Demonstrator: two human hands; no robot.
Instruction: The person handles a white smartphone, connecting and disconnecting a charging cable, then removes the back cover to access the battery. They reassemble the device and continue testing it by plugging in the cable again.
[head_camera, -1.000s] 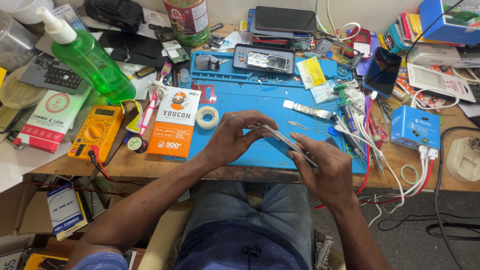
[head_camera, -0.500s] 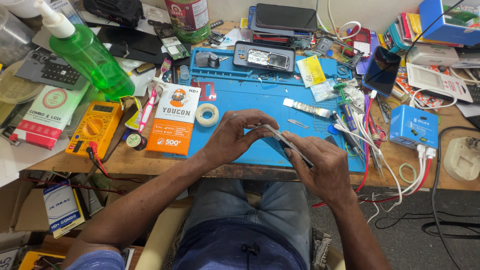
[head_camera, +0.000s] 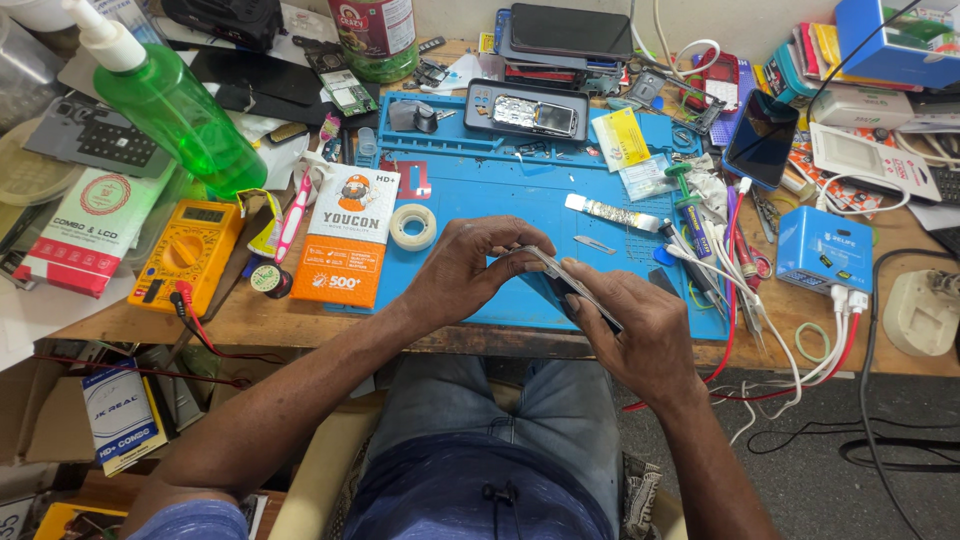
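Blue matting (head_camera: 500, 215) is cushioning the cluttered surface while both hands are lifting a thin phone (head_camera: 578, 290) edge-up just above its near edge, left hand (head_camera: 465, 268) pinching the top, right hand's (head_camera: 640, 330) grip wrapping underneath for steadiness.

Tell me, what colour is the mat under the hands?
Blue; the work mat shows best in the head view.

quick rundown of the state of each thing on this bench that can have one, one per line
left hand: gripping the upper end of the phone
right hand: gripping the lower end of the phone
phone: held edge-on above the blue mat, tilted
blue mat: flat on the bench
tape roll: lying flat on the mat
green spray bottle: capped, leaning
yellow multimeter: lying face up, leads plugged in
keypad phone: opened, insides showing
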